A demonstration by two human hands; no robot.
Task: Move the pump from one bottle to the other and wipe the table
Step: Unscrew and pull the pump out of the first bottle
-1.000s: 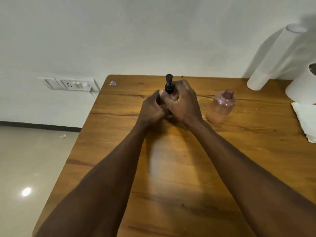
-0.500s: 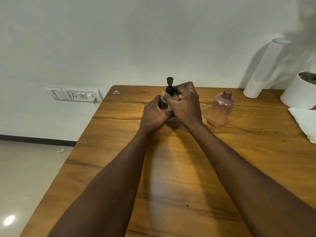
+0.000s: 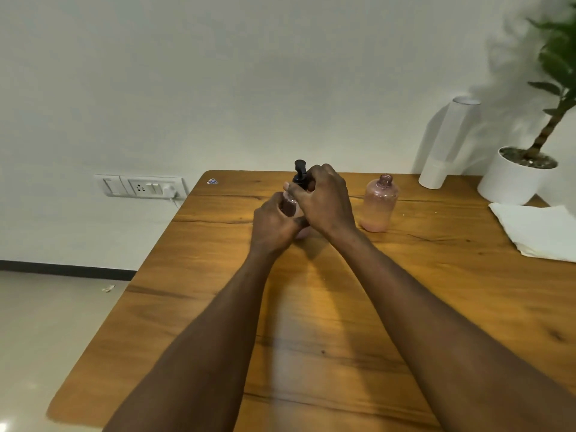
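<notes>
Both arms of the person reach forward over the wooden table [image 3: 218,307] and meet near its far middle. The left hand [image 3: 274,224] is wrapped closed around the body of a pink bottle [image 3: 290,207], which stands on the table and is mostly hidden by the fingers. The right hand [image 3: 325,199] comes over it from the right side, its fingers closed around the collar of the black pump [image 3: 300,173], whose head rises above the knuckles. To the right of the hands, near but apart, a second pink bottle [image 3: 378,202] stands upright with an open neck. Further right, a white cylinder [image 3: 448,141] stands at the wall, then a white pot [image 3: 514,179] with a green plant [image 3: 558,73], and a white folded cloth [image 3: 539,230] lies on the table edge. On the left the pale wall has a switch panel [image 3: 140,186], and below it is a light floor.
</notes>
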